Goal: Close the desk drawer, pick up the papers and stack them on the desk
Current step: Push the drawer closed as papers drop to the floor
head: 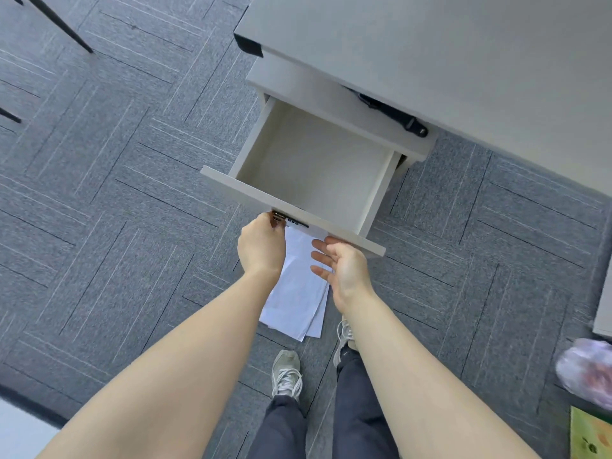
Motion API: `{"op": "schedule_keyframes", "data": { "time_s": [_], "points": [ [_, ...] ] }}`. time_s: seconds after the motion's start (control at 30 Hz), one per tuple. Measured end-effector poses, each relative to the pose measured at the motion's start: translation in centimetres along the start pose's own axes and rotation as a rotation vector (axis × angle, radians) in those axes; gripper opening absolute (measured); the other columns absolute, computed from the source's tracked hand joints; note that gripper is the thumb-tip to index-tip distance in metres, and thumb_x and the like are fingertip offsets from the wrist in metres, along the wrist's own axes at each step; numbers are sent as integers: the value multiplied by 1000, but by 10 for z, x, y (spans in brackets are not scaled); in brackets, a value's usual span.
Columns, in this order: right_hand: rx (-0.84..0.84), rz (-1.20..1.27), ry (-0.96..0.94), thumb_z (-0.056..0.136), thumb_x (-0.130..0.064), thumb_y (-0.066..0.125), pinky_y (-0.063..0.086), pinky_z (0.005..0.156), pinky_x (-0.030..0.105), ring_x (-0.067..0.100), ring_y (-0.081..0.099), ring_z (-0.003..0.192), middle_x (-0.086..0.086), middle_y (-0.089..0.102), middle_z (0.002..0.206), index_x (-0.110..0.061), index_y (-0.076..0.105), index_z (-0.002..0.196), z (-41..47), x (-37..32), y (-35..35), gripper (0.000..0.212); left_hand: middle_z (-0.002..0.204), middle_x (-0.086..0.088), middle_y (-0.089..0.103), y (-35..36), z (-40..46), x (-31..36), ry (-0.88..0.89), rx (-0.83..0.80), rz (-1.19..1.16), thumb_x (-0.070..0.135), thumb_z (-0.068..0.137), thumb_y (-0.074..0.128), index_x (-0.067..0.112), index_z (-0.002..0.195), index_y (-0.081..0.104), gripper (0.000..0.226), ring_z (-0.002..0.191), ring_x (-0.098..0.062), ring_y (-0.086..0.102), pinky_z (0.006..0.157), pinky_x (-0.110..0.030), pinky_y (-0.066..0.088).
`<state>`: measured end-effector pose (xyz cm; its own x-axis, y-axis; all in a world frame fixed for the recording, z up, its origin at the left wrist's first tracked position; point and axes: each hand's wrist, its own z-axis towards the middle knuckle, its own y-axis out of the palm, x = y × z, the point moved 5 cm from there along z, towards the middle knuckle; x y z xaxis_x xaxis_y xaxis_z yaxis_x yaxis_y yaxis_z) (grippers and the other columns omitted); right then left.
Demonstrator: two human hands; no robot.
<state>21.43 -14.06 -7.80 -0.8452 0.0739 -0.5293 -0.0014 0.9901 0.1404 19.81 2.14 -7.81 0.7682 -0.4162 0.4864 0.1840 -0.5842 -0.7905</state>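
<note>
The pale grey drawer (291, 207) of a pedestal under the desk (430, 44) is pulled wide open, and nothing lies inside it. My left hand (261, 243) is curled against the drawer's front edge near its metal lock. My right hand (344, 266) hovers just below the front panel, fingers spread, holding nothing. White papers (298, 293) lie loosely overlapped on the carpet below the drawer, partly hidden by both hands.
Grey patterned carpet (116, 193) covers the floor. My feet in grey sneakers (286, 372) stand just behind the papers. A plastic bag (587, 369) and a green item (592, 435) lie at the right edge. Dark chair legs (59, 24) show at top left.
</note>
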Motion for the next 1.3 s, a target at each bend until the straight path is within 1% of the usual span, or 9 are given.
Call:
{"op": "schedule_keyframes", "data": {
  "time_s": [0.2,0.33,0.53,0.63,0.87,1.0,1.07,1.17,1.3],
  "points": [
    [-40,-103,-39,93,-9,43,53,83,37,22,63,97,2,69,103,-10,56,122,46,-66,-6,32,93,-18,72,22,47,57,16,49,23,31,94,48,8,99,66,29,89,-40,63,66,-35,39],
    [-66,-208,-59,93,-10,43,51,75,32,21,60,100,7,66,119,-9,53,132,71,-104,-10,40,95,-17,73,33,73,90,21,74,28,32,95,48,9,103,66,30,88,-41,64,69,-38,47],
    [-77,-205,-75,92,-8,46,48,81,35,20,58,98,3,64,117,-15,55,124,93,-141,-10,34,98,-15,74,43,96,126,77,112,40,31,96,46,11,107,65,30,91,-40,65,70,-38,45],
    [-67,-208,-77,90,-11,50,47,83,35,17,59,97,11,65,121,-19,55,115,98,-151,-10,27,97,-19,73,45,105,137,133,120,108,30,97,46,8,106,64,30,91,-41,64,70,-40,45],
    [-95,-253,-76,92,-15,51,45,81,32,16,56,97,11,62,130,-15,53,130,100,-151,-11,39,100,-22,70,47,110,140,224,97,306,32,98,46,5,110,59,32,91,-42,64,64,-36,35],
    [-113,-297,-64,91,-14,52,45,80,31,16,56,96,2,65,105,-12,53,136,103,-152,-14,45,99,-22,71,46,113,140,220,103,322,35,99,44,4,106,63,36,89,-44,65,64,-37,34],
    [-126,-321,-63,90,-14,53,47,83,32,16,57,98,-7,60,97,-14,54,134,104,-151,-14,44,95,-23,71,45,111,139,195,106,288,35,99,42,4,100,63,38,86,-44,64,63,-36,35],
    [-129,-347,-96,90,-13,51,49,81,33,16,57,96,-2,63,114,-17,56,123,103,-151,-15,34,85,-22,69,45,112,133,136,75,94,36,97,41,4,83,57,39,74,-41,59,60,-37,39],
    [-126,-350,-120,89,-12,50,47,76,32,17,57,95,5,63,128,-23,55,112,104,-153,-16,26,86,-14,72,54,122,120,37,-4,-185,47,83,38,13,83,64,43,76,-38,68,71,-47,55]
  ]
}}
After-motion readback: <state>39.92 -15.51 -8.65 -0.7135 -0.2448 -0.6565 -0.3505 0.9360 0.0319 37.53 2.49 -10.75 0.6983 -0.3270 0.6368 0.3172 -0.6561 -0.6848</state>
